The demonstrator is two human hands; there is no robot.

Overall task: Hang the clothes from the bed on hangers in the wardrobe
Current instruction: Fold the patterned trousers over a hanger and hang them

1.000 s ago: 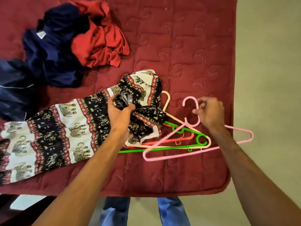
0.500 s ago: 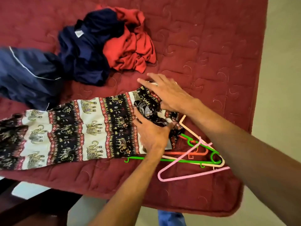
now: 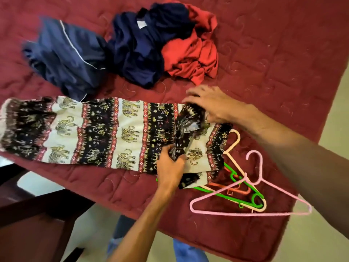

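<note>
Now, clothes: four on the bed (image 3: 283,53), namely elephant-print trousers (image 3: 105,133), two navy pieces (image 3: 136,53), one red piece (image 3: 192,55).
Hangers (image 3: 245,213): four, partly under trousers' waist.
My hands: left hand (image 3: 170,167) and right hand (image 3: 213,106) each grip waist fabric, apart.

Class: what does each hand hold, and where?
Both hold the elephant-print garment at its bunched end: left hand the near edge, right hand the far edge.
</note>
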